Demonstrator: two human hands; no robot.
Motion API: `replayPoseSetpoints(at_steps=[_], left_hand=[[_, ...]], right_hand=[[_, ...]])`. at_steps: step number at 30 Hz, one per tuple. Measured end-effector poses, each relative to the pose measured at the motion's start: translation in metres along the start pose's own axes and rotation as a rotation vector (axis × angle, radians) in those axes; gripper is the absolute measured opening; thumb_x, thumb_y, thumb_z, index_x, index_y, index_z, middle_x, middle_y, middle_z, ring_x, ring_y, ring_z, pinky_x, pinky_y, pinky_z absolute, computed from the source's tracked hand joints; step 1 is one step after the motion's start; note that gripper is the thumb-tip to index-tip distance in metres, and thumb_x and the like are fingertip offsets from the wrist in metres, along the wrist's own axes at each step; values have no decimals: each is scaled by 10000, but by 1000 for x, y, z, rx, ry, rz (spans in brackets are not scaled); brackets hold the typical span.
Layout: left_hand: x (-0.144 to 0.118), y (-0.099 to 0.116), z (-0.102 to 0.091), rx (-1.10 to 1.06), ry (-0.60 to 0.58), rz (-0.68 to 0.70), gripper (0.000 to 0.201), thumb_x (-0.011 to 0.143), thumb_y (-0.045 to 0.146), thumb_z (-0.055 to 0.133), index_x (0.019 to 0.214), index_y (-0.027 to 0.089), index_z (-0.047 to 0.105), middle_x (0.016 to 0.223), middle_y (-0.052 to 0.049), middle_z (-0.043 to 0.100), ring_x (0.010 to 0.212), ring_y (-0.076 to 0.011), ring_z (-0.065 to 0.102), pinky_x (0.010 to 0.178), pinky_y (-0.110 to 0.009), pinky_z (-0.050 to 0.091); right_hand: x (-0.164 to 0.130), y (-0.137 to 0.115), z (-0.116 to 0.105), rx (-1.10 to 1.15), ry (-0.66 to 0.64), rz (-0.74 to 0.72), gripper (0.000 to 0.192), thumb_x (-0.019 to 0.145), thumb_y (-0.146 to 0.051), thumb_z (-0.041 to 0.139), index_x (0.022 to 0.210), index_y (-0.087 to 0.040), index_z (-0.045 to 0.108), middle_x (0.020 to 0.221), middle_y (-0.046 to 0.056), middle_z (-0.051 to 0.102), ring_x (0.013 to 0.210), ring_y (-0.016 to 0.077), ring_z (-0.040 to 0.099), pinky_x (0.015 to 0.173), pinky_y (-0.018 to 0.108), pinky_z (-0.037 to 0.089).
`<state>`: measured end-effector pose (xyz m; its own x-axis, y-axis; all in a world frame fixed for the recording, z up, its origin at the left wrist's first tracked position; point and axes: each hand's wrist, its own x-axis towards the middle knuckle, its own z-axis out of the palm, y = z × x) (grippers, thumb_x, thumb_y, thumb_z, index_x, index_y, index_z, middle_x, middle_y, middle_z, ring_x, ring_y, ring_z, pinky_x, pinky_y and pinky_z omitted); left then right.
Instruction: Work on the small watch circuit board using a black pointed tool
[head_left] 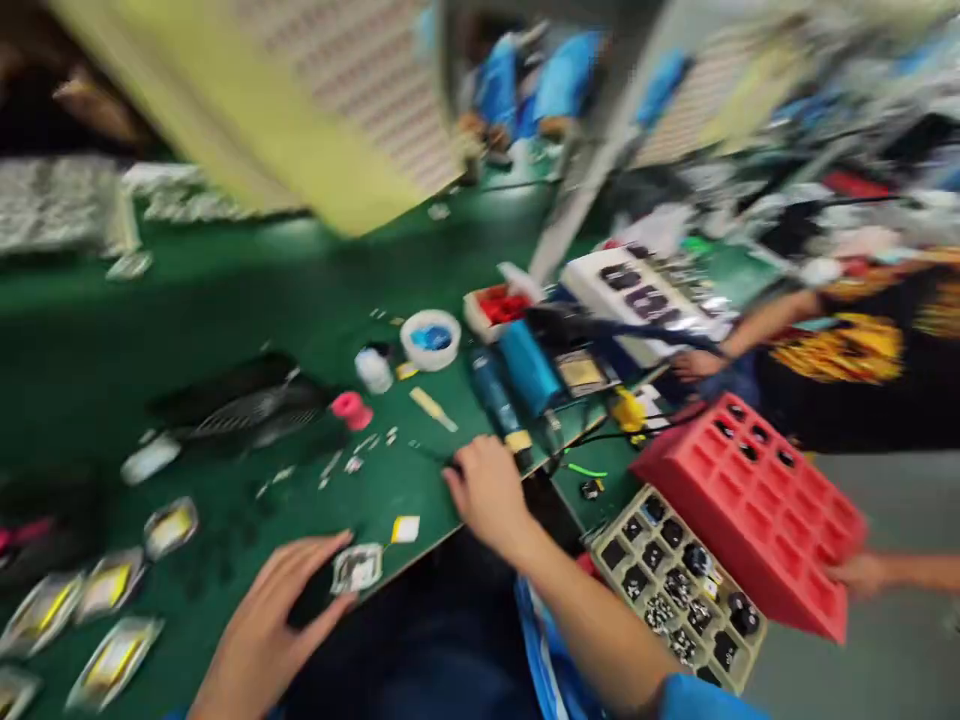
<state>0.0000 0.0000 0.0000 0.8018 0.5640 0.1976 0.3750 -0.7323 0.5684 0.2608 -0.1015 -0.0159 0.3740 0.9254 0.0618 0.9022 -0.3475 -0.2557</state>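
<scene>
Your left hand (262,620) lies spread and flat on the green mat (225,300), thumb and forefinger touching a small silver pouch (357,568) at the table edge; it could slide off if nudged. Your right hand (487,492) rests with fingers curled near the blue soldering iron (499,400); whether it pinches anything I cannot tell. Five more silver-and-yellow pouches (112,585) lie to your left. Two trays, one red (750,500), one tan (679,585), are held beside you by another person's hand (862,575).

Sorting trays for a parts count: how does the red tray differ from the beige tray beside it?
The red tray is tilted, with another person's hand at its edge; the beige tray lies flat, untouched. The red tray's holes look dark and blurred; the beige tray's pockets hold small dark parts. Both have a grid of pockets.
</scene>
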Motion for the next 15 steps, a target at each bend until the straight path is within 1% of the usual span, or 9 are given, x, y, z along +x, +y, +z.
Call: replayPoseSetpoints(at_steps=[1,2,3,5,8,10,12,13,15], left_hand=[[-10,-3,2,-26,-45,-20,428,1000,546,571,1329,276,615,1171,-45,706,1059,-235,679,983,-347,572],[-16,-5,3,-52,-57,-39,407,1006,499,578,1344,275,612,1180,-54,707,1074,-242,674,992,-356,568],[-18,-7,5,-76,-52,-57,392,1010,447,586,1360,273,603,1199,-60,703,1097,-246,664,1005,-369,562],[-16,-8,6,-119,-2,-20,371,1007,374,612,1363,273,596,1173,-54,714,1093,-239,654,969,-368,579],[-12,-5,6,-147,23,19,373,1000,266,622,1370,251,579,1145,-58,725,1091,-232,641,948,-384,590],[-12,-2,6,-155,13,23,397,979,219,651,1370,229,576,1152,-71,721,1099,-234,632,958,-396,587],[-14,-1,7,-165,4,31,446,946,190,700,1373,209,575,1155,-82,714,1110,-240,621,973,-401,580],[-15,-1,7,-170,0,33,470,932,182,719,1378,202,571,1155,-86,712,1119,-244,615,981,-405,575],[-17,-1,8,-184,-6,37,499,922,185,737,1389,196,561,1174,-93,704,1140,-251,608,1003,-422,565]], right_hand=[[0,2,3,4,23,31,186,1025,-320,539,945,-167,609,948,134,607,920,294,558,782,430,465],[0,4,5,10,54,38,187,1028,-310,521,919,-180,600,924,124,602,900,290,555,775,419,455],[0,5,5,32,78,28,198,1029,-302,510,883,-192,588,892,110,599,872,280,554,763,404,447],[0,7,1,122,107,4,234,1027,-307,503,825,-208,570,833,82,607,817,254,567,732,370,439],[1,7,-12,336,95,10,274,1008,-373,543,793,-208,586,721,29,623,679,198,584,635,317,428],[2,4,-20,484,99,50,269,968,-414,614,801,-203,614,646,-14,604,567,155,551,554,281,410],[3,-1,-23,636,137,98,238,919,-419,690,841,-200,636,636,-38,602,515,123,529,501,249,410],[3,-3,-22,717,159,120,228,898,-414,721,880,-201,643,662,-41,619,512,112,541,491,237,427],[0,-6,-19,868,183,151,241,872,-401,764,956,-206,649,738,-36,658,535,105,606,509,227,493]])
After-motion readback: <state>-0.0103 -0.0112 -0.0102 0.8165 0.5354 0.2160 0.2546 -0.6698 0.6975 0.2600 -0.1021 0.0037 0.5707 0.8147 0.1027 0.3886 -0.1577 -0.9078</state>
